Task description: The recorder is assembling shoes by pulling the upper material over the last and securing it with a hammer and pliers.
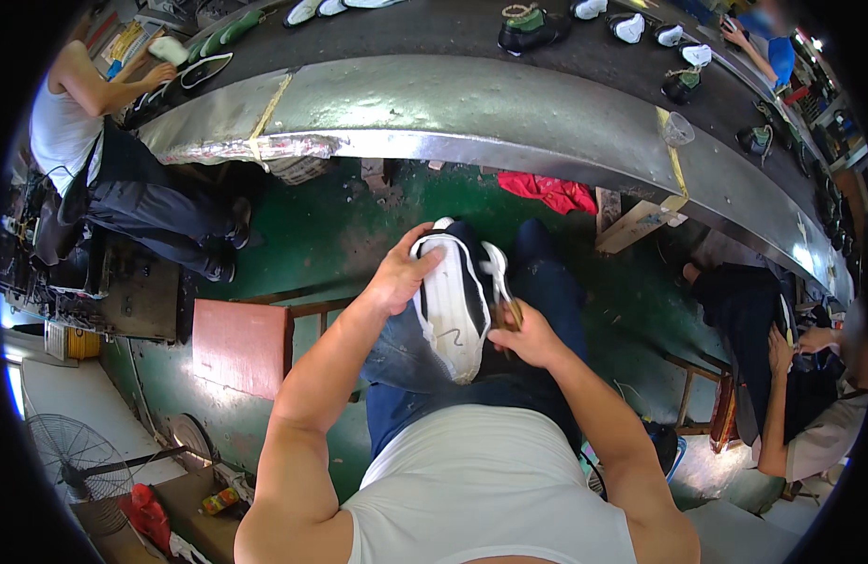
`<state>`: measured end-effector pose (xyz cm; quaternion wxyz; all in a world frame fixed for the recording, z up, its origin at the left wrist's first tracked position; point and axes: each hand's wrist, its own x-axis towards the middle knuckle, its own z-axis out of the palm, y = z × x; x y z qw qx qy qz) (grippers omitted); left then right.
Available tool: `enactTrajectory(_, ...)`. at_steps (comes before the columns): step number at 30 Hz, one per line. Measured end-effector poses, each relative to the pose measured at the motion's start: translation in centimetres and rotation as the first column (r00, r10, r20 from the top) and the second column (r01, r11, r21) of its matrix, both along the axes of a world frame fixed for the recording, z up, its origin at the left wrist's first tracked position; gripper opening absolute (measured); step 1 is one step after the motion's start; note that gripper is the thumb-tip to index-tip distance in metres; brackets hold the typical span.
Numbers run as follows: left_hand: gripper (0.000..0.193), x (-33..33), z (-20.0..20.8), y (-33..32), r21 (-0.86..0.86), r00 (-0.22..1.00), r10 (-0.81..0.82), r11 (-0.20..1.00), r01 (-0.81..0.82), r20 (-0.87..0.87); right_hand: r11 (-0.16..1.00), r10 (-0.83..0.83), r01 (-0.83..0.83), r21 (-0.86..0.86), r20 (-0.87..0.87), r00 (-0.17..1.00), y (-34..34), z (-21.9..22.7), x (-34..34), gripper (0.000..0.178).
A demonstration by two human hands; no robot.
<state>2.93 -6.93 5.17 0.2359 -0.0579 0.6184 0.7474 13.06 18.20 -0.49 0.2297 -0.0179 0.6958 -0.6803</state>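
A shoe upper [453, 301] rests over my lap with its white underside facing up; black fabric shows along its sides. My left hand [406, 273] grips it round its far left edge, the thumb lying on the white underside. Closed round the handles of a pair of pincers [497, 268] is my right hand [530, 336], just right of the shoe upper. The pincers' metal head points away from me, beside the upper's right edge, slightly blurred. A dark curved mark shows near the upper's near end.
A long metal-edged conveyor [387, 103] carrying several shoes curves across the far side. Co-workers sit at right [819, 404] and stand at left [67, 122]. A reddish stool [241, 348] is at my left, and a red cloth [547, 191] lies under the conveyor.
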Motion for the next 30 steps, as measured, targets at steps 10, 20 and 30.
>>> enactTrajectory(10, 0.112, 4.7, 4.7, 5.0, -0.41, 0.362, -0.372, 0.912, -0.029, -0.855, 0.979, -0.057, 0.072, 0.19, -0.083, 0.995, 5.8, 5.9, 6.3, 0.058)
enactTrajectory(20, 0.107, 9.7, -3.4, 7.5, -0.205, 0.733, -0.528, 0.847, 0.49, -0.429, 0.647, -0.003, 0.615, -0.451, 0.805, 0.594, 3.1, -0.8, 3.0, 0.045)
enactTrajectory(30, 0.058, 11.1, -6.8, 13.3, 0.127, 0.942, 0.268, 0.947, -0.296, 0.2, 0.762, -0.398, 0.647, 0.012, 0.797, 0.454, -0.2, 1.7, 4.1, 0.041)
